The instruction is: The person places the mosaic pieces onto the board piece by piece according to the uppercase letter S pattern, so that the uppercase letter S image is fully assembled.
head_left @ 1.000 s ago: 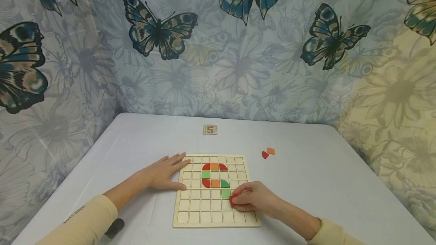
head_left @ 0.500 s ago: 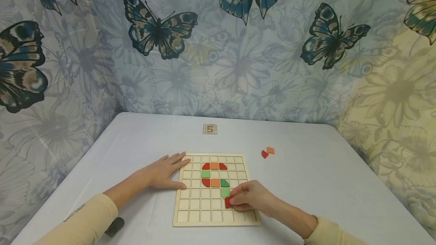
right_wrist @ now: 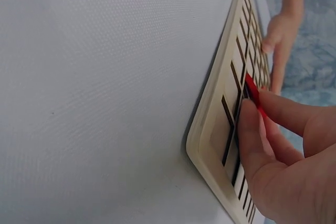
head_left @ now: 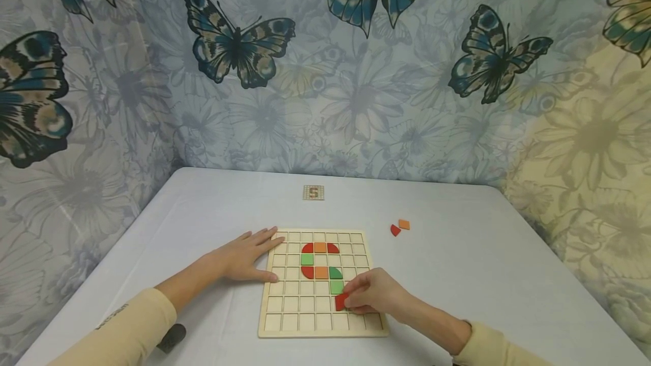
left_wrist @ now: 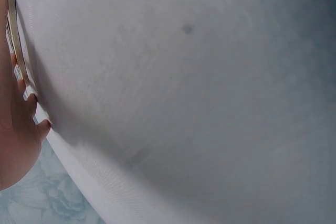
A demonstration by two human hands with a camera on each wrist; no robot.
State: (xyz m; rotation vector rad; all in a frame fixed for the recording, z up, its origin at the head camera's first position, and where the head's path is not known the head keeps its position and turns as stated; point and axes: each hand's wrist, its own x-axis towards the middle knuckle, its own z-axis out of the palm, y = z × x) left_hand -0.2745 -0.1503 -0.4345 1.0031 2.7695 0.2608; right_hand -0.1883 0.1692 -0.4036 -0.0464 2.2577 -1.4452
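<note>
A wooden grid board (head_left: 295,321) lies on the white table, with red, orange and green tiles set in its cells in a curved shape. My right hand (head_left: 378,295) pinches a red tile (head_left: 340,302) between thumb and fingers, just below the light green tile (head_left: 337,287). In the right wrist view the red tile (right_wrist: 253,92) stands tilted at the grid, partly hidden by the fingertips. My left hand (head_left: 246,258) lies at the board's left edge, fingers spread and straight, fingertips and thumb on the rim. Only part of the left hand (left_wrist: 18,124) shows in the left wrist view.
A red quarter-round tile (head_left: 395,230) and an orange square tile (head_left: 404,224) lie on the table right of the board's far corner. Behind the board is a small card (head_left: 313,192) with an S pattern. A dark object (head_left: 172,339) sits by the left sleeve.
My right hand has shifted slightly left and up with the red tile, bringing it over the cell below the light green tile. The left hand stays where it was.
</note>
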